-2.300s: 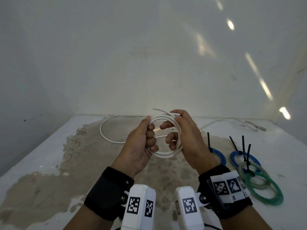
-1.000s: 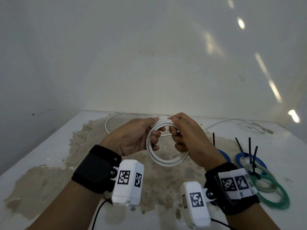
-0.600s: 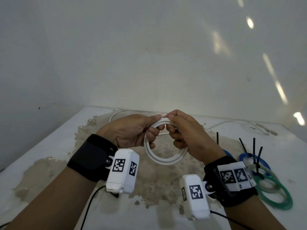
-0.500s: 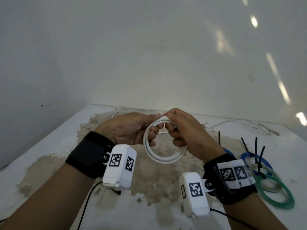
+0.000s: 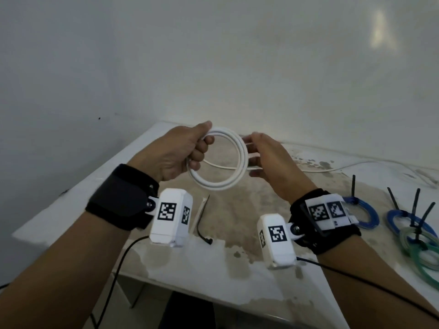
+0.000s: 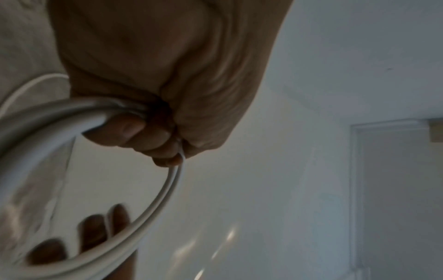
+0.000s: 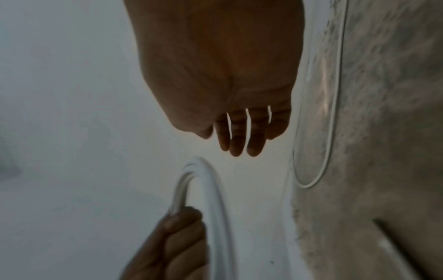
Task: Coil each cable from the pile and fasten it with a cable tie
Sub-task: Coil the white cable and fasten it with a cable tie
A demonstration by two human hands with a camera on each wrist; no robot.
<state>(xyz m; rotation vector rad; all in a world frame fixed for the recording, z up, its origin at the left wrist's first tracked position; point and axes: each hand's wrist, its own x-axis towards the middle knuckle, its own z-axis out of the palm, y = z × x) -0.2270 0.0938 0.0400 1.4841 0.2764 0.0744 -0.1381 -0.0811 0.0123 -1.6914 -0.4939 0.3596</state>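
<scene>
Neat round white cable coil (image 5: pixel 219 160)

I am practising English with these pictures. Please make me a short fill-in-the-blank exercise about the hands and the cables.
1. The white coil is gripped by the ____ hand.
2. The fingers of the right hand are ____, not curled.
3. A loose black cable tie lies on the ____.
4. The finished blue coils lie on the person's ____ side.

Missing words: left; straight; table; right
</scene>
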